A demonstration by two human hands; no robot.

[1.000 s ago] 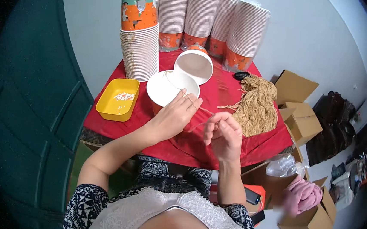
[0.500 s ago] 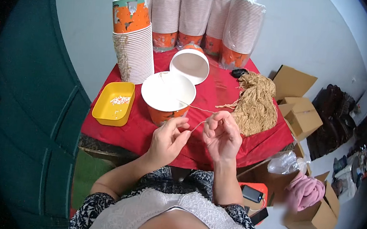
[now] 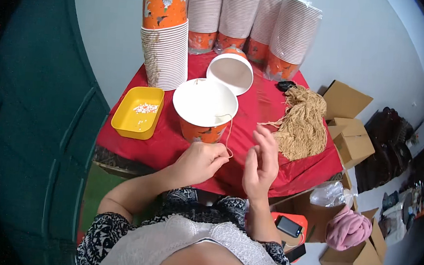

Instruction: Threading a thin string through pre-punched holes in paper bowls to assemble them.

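Observation:
An orange paper bucket with a white inside stands upright on the red-covered table. A thin tan cord comes from inside it, bends over the right side of the rim and hangs down to my left hand. That hand is in front of the bucket, with thumb and fingers pinched on the cord. To the right, my right hand is raised with its fingers apart, holding nothing. A second bucket lies on its side behind the first, its white mouth facing me. A bundle of tan cords lies farther right.
A yellow tray with small white and pinkish pieces sits left of the bucket. Behind it rises a tall stack of nested buckets. Plastic-wrapped stacks line the wall. Cardboard boxes and a phone are at the right.
My right hand has let go of the cord and opened. My left hand has moved slightly right, still pinching it. The cord, stretched between bucket and right hand before, now droops over the rim.

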